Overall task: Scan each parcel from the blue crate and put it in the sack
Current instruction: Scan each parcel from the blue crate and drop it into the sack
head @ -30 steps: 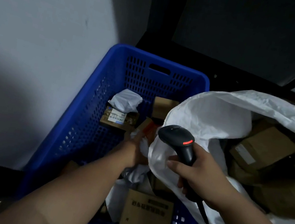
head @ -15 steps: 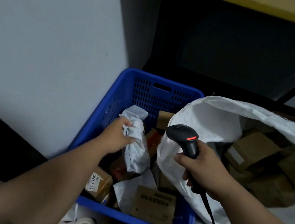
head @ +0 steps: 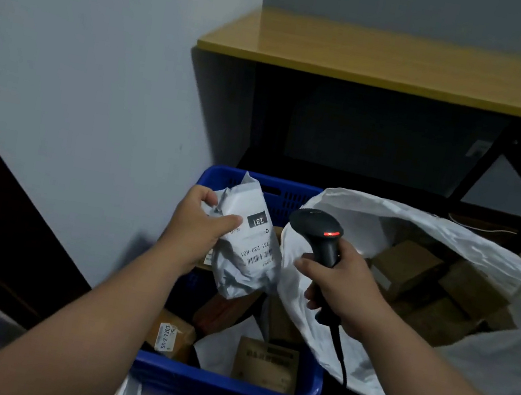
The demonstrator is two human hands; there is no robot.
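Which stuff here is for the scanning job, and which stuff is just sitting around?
For the job:
- grey parcel, gripped by the left hand
- scanner, held by the right hand
- blue crate with more parcels inside
- white sack, already holding boxes

Just sitting around:
- wooden table
- wall
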